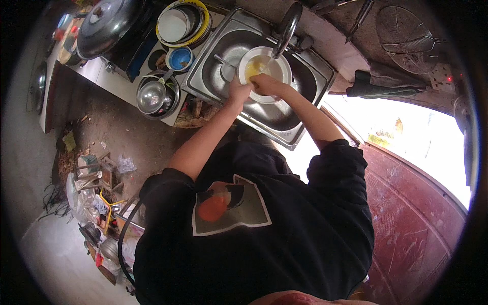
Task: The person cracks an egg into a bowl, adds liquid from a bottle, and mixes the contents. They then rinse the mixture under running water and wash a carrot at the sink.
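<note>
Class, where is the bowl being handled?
In the head view, just right of upper centre, the white bowl is under the faucet, over the sink, left hand at its rim.

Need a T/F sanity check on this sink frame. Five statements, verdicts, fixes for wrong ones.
1. The right hand reaches into the white bowl. True.
2. The left hand hangs well away from the white bowl. False: the left hand is at its rim.
3. The faucet arches over the sink. True.
4. The blue-lined bowl lies inside the sink. False: the blue-lined bowl is on the counter, left of it.
5. The sleeves cover both wrists. False: the dark sleeves end near the elbows.
</note>
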The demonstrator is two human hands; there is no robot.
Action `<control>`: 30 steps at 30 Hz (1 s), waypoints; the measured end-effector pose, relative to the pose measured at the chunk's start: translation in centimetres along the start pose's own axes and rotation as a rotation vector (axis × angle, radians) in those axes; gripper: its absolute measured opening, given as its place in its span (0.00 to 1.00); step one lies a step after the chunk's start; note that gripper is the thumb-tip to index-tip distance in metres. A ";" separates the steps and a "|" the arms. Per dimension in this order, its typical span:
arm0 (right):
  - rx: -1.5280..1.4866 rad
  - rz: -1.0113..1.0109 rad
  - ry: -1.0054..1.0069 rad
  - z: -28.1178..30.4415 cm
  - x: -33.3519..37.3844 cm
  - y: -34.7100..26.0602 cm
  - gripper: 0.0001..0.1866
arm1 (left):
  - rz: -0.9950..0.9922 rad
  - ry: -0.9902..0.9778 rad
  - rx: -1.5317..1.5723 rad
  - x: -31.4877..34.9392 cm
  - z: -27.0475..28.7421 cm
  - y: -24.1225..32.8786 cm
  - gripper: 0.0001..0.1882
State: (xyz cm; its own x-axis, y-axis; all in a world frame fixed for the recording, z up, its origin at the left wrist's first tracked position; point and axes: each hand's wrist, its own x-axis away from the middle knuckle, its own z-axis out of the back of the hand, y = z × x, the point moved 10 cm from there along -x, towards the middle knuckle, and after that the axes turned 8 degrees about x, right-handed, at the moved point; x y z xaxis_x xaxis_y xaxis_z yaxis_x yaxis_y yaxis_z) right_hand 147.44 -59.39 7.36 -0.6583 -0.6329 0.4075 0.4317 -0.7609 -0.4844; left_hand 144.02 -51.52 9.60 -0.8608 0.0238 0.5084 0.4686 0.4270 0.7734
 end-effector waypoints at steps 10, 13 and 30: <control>0.244 -0.157 0.214 4.4 1.5 0.2 0.10 | 0.055 0.018 0.010 0.5 -0.3 -1.1 0.27; 0.135 -0.147 0.029 1.6 1.4 -0.2 0.09 | 0.036 0.026 0.031 0.7 -0.4 -1.1 0.27; -0.141 0.074 0.128 1.1 0.5 -1.1 0.11 | -0.006 0.032 -0.156 0.3 -0.2 -1.2 0.25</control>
State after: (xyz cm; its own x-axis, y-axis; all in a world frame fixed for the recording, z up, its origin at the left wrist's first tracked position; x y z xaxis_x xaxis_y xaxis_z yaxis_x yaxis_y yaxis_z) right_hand 147.31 -59.01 8.96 -0.7052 -0.6559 0.2695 0.3969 -0.6800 -0.6164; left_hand 143.27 -52.21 8.90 -0.8580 -0.0084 0.5135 0.4908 0.2812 0.8246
